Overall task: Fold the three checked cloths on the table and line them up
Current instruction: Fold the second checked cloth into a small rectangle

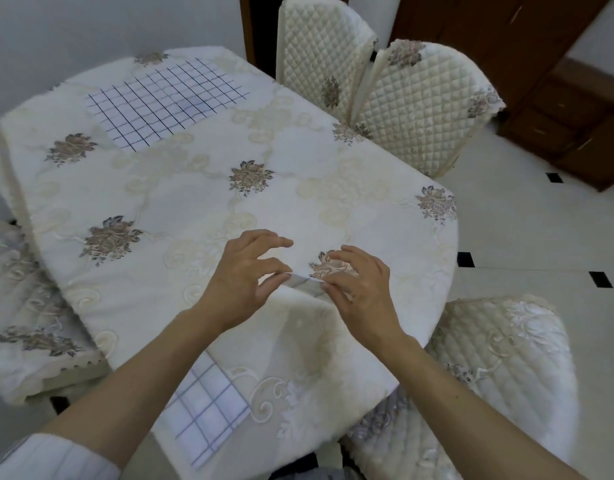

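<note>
My left hand (pixel 243 271): low over the near-right part of the table, fingers loosely curled, thumb and forefinger pinching the left end of a pale strip (pixel 305 281).
My right hand (pixel 357 282): just beside the left, fingers bent, thumb and fingertips nipping the strip's right end.
Pale strip: small, blurred, faint grey lines on it; I cannot tell whether it is a checked cloth seen edge-on.
Far checked cloth (pixel 167 98): spread flat at the far-left end of the table, well apart from my hands.
Near checked cloth (pixel 205 410): at the near edge, partly under my left forearm and hanging over the edge.
Table (pixel 194 188): covered with a cream embroidered cloth with flower motifs.
Chairs: two quilted backs (pixel 419 109) at the far right, one (pixel 506 358) at my right.
</note>
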Action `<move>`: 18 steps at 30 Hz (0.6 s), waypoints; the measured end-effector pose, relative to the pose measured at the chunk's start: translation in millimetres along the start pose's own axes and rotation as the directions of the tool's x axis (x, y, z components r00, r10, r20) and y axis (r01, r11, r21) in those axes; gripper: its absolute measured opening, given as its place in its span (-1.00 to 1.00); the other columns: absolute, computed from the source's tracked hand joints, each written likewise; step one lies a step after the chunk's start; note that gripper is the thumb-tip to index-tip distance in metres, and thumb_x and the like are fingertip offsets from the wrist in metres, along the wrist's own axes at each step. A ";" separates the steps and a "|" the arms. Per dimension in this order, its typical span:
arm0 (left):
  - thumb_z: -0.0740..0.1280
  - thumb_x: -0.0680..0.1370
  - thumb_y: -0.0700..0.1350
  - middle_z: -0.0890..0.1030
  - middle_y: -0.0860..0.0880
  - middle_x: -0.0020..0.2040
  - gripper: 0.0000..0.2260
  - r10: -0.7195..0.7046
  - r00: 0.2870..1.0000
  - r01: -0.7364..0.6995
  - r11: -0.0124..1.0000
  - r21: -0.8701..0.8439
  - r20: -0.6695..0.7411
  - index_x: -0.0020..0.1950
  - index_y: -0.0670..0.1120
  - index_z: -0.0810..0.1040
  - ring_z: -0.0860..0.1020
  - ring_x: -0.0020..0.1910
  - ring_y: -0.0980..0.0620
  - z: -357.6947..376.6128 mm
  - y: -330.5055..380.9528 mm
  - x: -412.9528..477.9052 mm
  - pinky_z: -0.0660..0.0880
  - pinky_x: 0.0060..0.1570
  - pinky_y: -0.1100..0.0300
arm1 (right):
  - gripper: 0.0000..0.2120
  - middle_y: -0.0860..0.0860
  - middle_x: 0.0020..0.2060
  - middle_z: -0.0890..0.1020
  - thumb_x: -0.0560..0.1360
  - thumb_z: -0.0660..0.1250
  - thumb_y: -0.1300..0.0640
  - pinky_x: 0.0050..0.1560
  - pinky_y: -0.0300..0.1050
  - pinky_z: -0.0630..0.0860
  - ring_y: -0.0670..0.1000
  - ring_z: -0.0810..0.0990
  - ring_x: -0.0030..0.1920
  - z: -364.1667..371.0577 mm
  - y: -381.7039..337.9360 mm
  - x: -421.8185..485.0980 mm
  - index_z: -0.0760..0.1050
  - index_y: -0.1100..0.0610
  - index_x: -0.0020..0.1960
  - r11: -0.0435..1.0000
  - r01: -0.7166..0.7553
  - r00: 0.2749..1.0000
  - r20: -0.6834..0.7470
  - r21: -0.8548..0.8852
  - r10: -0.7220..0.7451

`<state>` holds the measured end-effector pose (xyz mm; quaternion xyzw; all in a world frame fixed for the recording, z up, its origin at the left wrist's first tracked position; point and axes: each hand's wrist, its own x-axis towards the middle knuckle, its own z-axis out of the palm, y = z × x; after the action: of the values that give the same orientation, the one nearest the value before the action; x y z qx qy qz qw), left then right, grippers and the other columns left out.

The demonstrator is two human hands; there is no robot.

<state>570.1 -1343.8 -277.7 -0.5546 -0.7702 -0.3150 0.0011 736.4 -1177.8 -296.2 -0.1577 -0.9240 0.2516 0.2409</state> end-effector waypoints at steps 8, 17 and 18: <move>0.31 0.57 0.08 0.58 0.12 0.25 -0.77 -0.054 0.998 0.052 0.996 -0.067 -0.032 -0.10 0.03 0.71 0.43 0.32 -0.02 -44.4 8.8 -25.5 0.37 0.24 -0.17 | -0.96 -0.02 0.19 0.60 0.44 0.49 0.17 0.30 0.11 0.30 0.06 0.44 0.35 -32.1 -12.4 -19.8 0.66 0.06 -0.14 1.000 0.005 1.000 -0.029 0.028 -0.004; 0.35 0.54 0.06 0.60 0.13 0.18 -0.82 -0.238 0.961 0.233 0.971 -0.050 -0.143 -0.14 0.01 0.67 0.47 0.27 0.06 -86.2 47.3 -73.4 0.34 0.26 0.24 | -0.91 -0.09 0.17 0.58 0.47 0.42 0.03 0.29 -0.22 0.21 -0.11 0.40 0.32 -44.0 -41.4 -40.3 0.65 0.03 -0.17 0.962 -0.039 0.995 -0.076 0.270 0.062; 0.37 0.54 0.03 0.61 0.13 0.17 -0.85 -0.263 0.951 0.256 0.965 -0.061 -0.162 -0.15 0.02 0.66 0.48 0.26 0.06 -87.6 52.9 -79.6 0.35 0.25 0.25 | -0.91 -0.11 0.16 0.57 0.47 0.43 0.04 0.28 -0.26 0.22 -0.14 0.41 0.30 -44.7 -45.5 -44.7 0.65 0.03 -0.19 0.946 -0.056 0.992 -0.088 0.318 0.088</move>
<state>615.5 -1444.5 -209.8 -0.4198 -0.8271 -0.3734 0.0140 789.4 -1216.3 -254.1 -0.1636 -0.8523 0.3960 0.3000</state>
